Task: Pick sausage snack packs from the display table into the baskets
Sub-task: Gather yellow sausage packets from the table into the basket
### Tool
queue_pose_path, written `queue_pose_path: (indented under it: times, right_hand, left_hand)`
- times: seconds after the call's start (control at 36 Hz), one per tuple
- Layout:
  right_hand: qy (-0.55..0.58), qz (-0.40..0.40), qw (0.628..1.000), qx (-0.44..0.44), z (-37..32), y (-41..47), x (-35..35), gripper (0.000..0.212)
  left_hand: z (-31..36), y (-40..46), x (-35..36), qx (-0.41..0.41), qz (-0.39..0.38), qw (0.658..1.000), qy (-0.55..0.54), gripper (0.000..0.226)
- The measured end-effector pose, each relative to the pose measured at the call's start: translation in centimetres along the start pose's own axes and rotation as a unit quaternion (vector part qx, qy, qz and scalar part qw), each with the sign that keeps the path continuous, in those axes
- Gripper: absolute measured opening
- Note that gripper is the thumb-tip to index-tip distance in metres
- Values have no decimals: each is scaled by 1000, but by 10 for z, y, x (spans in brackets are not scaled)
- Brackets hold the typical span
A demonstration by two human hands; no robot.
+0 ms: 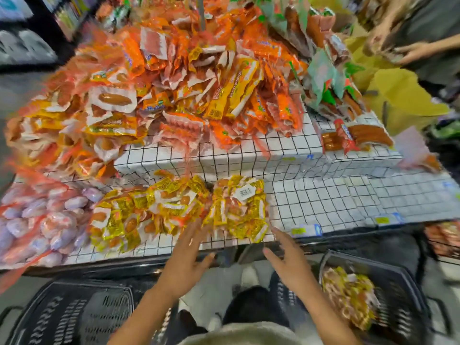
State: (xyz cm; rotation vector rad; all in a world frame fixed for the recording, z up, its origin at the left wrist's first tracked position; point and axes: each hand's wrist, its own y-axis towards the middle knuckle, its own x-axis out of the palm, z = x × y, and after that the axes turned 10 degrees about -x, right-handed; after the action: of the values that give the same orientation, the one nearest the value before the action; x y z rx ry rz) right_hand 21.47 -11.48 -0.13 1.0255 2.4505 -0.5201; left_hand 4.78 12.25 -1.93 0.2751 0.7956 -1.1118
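- Reaching from where you stand, note the two dark baskets at your feet: the left basket (74, 312) shows no packs, while the right basket (388, 290) already carries a yellow bundle (348, 297).
- Your left hand (185, 260) and right hand (286, 260) both hang spread and hold nothing, just short of the front edge of the grid-patterned surface (336, 202).
- Aim both at the barcode-labelled pack (239, 210), which lies between them at that edge; bracket it from both sides, since the loose wrapping looks likely to sag.
- Keep your left fingers off the neighbouring yellow pack (139, 212), which touches it, or you may drag both.
- Lift it straight up and swing toward whichever basket you choose.
- Farther back, the orange heap (199, 78) sits on a raised tier; leave it until the front row is gone.
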Motion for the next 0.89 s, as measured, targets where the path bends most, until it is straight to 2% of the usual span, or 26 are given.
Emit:
queue_pose_path:
  times: [0.08,0.17,0.42,0.58,0.72,0.83,0.89]
  right_hand:
    - [-20,-3,1000,8,-3,-33,23,56]
    - [-1,-25,999,26,4,-70,43,56]
    - [8,-50,995,85,55,-151,56,58]
    - [25,-50,989,140,84,-182,36,59]
    - [56,-43,985,156,108,-212,-7,57]
    - [60,-7,984,170,130,-243,-48,56]
    - [76,36,980,182,146,-267,-71,52]
  left_hand:
    - [-19,-33,1,-35,-36,998,-24,71]
    - [-35,-68,5,-109,-69,991,-43,67]
    - [-51,-132,19,-188,-102,976,-42,65]
    - [-40,-133,40,-197,-125,972,-1,58]
    - [-4,-120,74,-188,-181,964,49,60]
    - [46,-110,115,-178,-222,955,87,60]
    - [78,-102,146,-151,-251,950,109,59]
